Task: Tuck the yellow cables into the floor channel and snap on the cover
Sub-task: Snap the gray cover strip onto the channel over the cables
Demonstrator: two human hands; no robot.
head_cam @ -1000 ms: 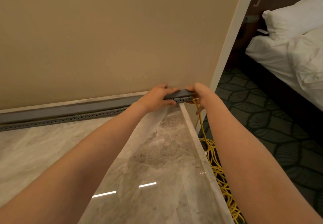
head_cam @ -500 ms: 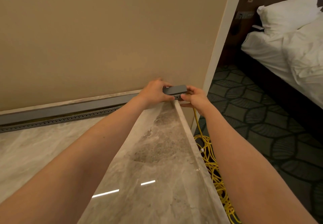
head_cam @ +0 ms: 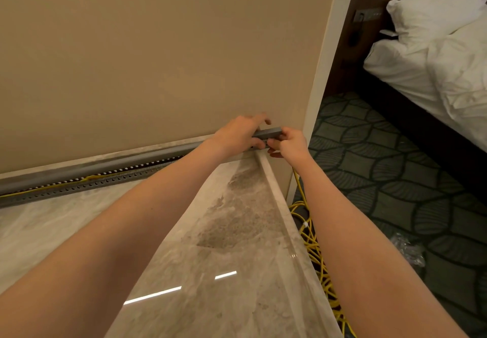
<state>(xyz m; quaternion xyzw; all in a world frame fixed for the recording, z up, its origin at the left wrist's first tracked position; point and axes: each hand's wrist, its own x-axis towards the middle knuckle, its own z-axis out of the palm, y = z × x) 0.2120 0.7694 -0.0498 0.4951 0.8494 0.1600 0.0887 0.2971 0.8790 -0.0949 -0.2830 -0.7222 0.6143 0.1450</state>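
Clearly the grey floor channel runs long along the wall's foot, stretching away leftward from both hands, a yellow cable showing in its open slot. Its grey cover lies along the same axis, lifted at the right end. The left hand grips that end from the left, forefinger raised; the right hand pinches its tip, nearer the slack cable coil below.

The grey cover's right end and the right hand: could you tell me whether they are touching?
Touching. The head view shows the right hand with its fingers pressed against the grey cover at its end.
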